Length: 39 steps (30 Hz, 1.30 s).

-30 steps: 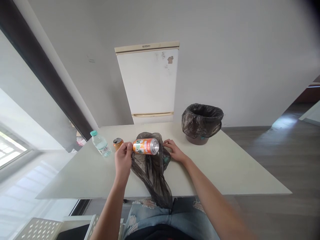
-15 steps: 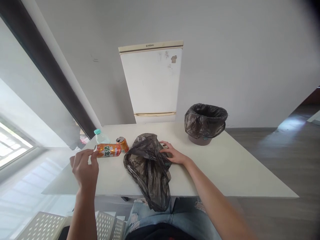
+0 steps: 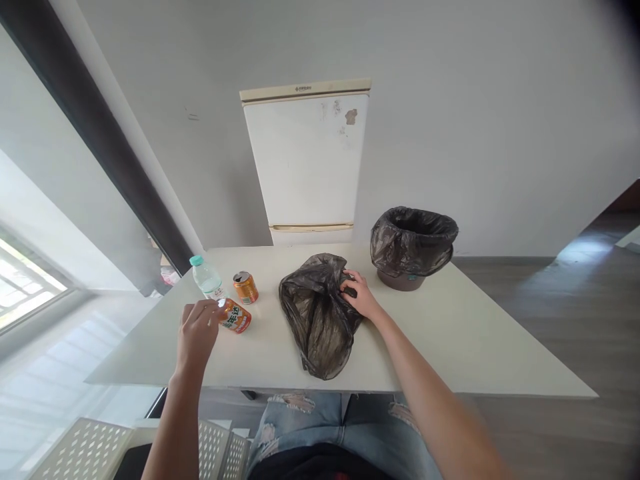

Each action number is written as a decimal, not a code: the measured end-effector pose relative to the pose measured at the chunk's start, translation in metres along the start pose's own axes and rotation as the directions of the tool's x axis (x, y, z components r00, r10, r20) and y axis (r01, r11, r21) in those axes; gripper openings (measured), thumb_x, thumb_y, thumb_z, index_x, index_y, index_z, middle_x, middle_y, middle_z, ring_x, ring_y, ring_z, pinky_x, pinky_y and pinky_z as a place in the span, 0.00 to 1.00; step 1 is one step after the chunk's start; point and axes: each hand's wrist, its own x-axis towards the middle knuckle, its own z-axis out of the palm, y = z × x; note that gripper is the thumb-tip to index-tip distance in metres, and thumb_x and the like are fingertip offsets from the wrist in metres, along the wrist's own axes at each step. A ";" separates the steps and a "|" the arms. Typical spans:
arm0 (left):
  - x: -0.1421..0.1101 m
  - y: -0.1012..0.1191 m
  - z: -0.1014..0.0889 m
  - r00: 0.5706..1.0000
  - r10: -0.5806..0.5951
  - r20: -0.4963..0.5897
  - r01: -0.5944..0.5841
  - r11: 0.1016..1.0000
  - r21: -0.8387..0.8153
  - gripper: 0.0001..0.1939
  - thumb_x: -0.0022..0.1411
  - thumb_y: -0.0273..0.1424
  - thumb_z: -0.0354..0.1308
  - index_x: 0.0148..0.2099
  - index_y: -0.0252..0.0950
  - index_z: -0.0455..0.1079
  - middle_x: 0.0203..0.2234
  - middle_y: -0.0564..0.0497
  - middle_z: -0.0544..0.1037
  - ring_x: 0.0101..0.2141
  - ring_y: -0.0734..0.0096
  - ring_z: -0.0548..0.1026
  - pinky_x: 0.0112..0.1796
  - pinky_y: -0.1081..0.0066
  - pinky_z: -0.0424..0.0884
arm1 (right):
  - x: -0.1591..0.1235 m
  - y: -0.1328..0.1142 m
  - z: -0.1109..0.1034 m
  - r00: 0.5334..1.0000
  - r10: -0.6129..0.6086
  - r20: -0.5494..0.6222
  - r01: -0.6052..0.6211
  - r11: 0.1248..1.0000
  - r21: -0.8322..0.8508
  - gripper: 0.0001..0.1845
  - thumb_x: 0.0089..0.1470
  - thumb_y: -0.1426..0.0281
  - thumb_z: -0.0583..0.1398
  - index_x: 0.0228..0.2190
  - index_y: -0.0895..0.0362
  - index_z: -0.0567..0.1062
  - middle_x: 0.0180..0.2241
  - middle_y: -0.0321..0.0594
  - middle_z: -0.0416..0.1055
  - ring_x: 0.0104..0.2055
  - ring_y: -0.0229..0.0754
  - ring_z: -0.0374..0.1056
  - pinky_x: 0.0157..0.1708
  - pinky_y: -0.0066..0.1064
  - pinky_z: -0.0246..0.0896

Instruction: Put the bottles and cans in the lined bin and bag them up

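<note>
My left hand (image 3: 199, 330) is closed on the top end of an orange drink can (image 3: 235, 317), which tilts with its base pointing right, above the left part of the table. Behind it stand a second orange can (image 3: 245, 288), upright, and a clear plastic bottle (image 3: 206, 277) with a green cap. A black plastic bag (image 3: 320, 313) lies crumpled in the middle of the table, its mouth facing me. On the bag's right side, my right hand (image 3: 361, 295) is closed over the film with bent fingers.
A bin (image 3: 400, 280) lined with a black bag stands at the table's back right. Behind the white table (image 3: 465, 340) is a white fridge (image 3: 307, 160). Perforated plastic baskets (image 3: 83, 453) are low at the left, below table height.
My left hand has moved right and slightly down with the can, which now tilts more. My right hand has drawn the bag right and away from me, off the table's front edge.
</note>
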 end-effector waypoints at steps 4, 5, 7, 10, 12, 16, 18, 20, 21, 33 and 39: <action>0.001 0.007 0.003 0.994 0.100 0.039 -0.102 0.994 0.048 0.08 0.71 0.28 0.58 0.37 0.38 0.76 0.38 0.46 0.82 0.38 0.61 0.74 0.43 0.63 0.69 | -0.001 0.001 0.003 1.000 -0.013 0.019 0.013 1.000 -0.007 0.04 0.55 0.70 0.61 0.33 0.52 0.77 0.66 0.47 0.60 0.66 0.62 0.57 0.65 0.59 0.53; 0.001 0.009 0.003 0.991 0.123 0.041 -0.126 0.991 0.055 0.08 0.71 0.28 0.58 0.37 0.38 0.76 0.38 0.46 0.82 0.38 0.61 0.74 0.43 0.64 0.69 | -0.001 0.001 0.003 1.000 -0.019 0.021 0.019 1.000 -0.007 0.04 0.56 0.69 0.61 0.33 0.52 0.77 0.66 0.46 0.60 0.66 0.62 0.56 0.65 0.59 0.53; 0.002 0.013 0.004 0.986 0.162 0.044 -0.165 0.984 0.072 0.07 0.70 0.28 0.60 0.37 0.38 0.77 0.38 0.47 0.83 0.39 0.61 0.74 0.42 0.64 0.68 | -0.002 0.001 0.003 0.999 -0.033 0.016 0.033 0.999 -0.004 0.04 0.56 0.69 0.61 0.33 0.52 0.77 0.66 0.46 0.60 0.65 0.61 0.56 0.65 0.59 0.53; 0.003 0.017 0.004 0.980 0.189 0.066 -0.195 0.975 0.107 0.07 0.70 0.29 0.61 0.37 0.39 0.78 0.38 0.48 0.83 0.38 0.62 0.74 0.41 0.64 0.66 | -0.002 0.001 0.003 0.999 -0.043 0.011 0.043 0.999 0.004 0.03 0.56 0.69 0.61 0.33 0.51 0.77 0.66 0.46 0.60 0.66 0.61 0.56 0.65 0.59 0.52; 0.004 0.020 0.004 0.979 0.191 0.077 -0.200 0.972 0.128 0.08 0.71 0.30 0.61 0.37 0.40 0.78 0.39 0.49 0.83 0.38 0.61 0.74 0.41 0.64 0.65 | -0.001 0.001 0.003 0.999 -0.045 0.011 0.045 0.999 0.008 0.03 0.55 0.70 0.62 0.33 0.51 0.78 0.65 0.46 0.61 0.66 0.61 0.57 0.65 0.59 0.52; 0.004 0.024 0.005 0.982 0.158 0.108 -0.172 0.976 0.132 0.07 0.71 0.32 0.61 0.39 0.43 0.80 0.40 0.49 0.83 0.40 0.60 0.74 0.43 0.62 0.64 | -0.001 0.001 0.004 0.999 -0.043 0.003 0.043 0.999 0.014 0.03 0.55 0.70 0.62 0.33 0.52 0.78 0.65 0.46 0.61 0.65 0.60 0.57 0.65 0.59 0.51; 0.003 0.026 0.007 0.985 0.115 0.130 -0.132 0.983 0.126 0.07 0.71 0.35 0.61 0.41 0.42 0.79 0.41 0.49 0.83 0.40 0.60 0.75 0.44 0.62 0.64 | -0.001 0.001 0.004 0.999 -0.039 -0.003 0.039 0.999 0.018 0.04 0.55 0.69 0.62 0.33 0.52 0.78 0.65 0.46 0.61 0.66 0.61 0.57 0.66 0.59 0.51; 0.002 0.028 0.008 0.984 0.069 0.163 -0.090 0.988 0.125 0.07 0.71 0.37 0.61 0.44 0.42 0.79 0.43 0.48 0.83 0.42 0.59 0.75 0.45 0.62 0.64 | -0.001 0.001 0.004 0.999 -0.032 -0.004 0.032 0.999 0.020 0.04 0.55 0.69 0.62 0.33 0.52 0.79 0.65 0.46 0.62 0.66 0.61 0.56 0.66 0.59 0.50; 0.002 0.029 0.009 0.981 0.046 0.187 -0.071 0.989 0.129 0.08 0.71 0.38 0.61 0.45 0.42 0.78 0.44 0.48 0.82 0.43 0.58 0.75 0.45 0.61 0.64 | -0.001 0.001 0.004 1.000 -0.030 -0.001 0.030 0.999 0.021 0.04 0.55 0.69 0.62 0.33 0.52 0.79 0.65 0.46 0.62 0.66 0.61 0.56 0.66 0.59 0.50; 0.003 0.052 0.011 0.942 -0.169 0.290 0.092 0.961 0.262 0.17 0.70 0.40 0.57 0.57 0.41 0.73 0.51 0.42 0.76 0.50 0.52 0.73 0.48 0.58 0.63 | 0.000 0.004 0.005 1.000 -0.015 0.004 0.015 1.000 0.028 0.04 0.55 0.68 0.62 0.33 0.51 0.79 0.66 0.45 0.62 0.66 0.61 0.57 0.65 0.59 0.52; 0.004 0.056 -0.002 0.929 -0.205 0.309 0.121 0.956 0.269 0.15 0.70 0.36 0.54 0.56 0.41 0.72 0.50 0.42 0.76 0.50 0.51 0.73 0.48 0.56 0.64 | 0.004 0.004 0.005 0.999 0.044 -0.024 -0.041 0.991 0.129 0.04 0.54 0.66 0.63 0.32 0.50 0.79 0.64 0.43 0.66 0.66 0.61 0.57 0.67 0.59 0.45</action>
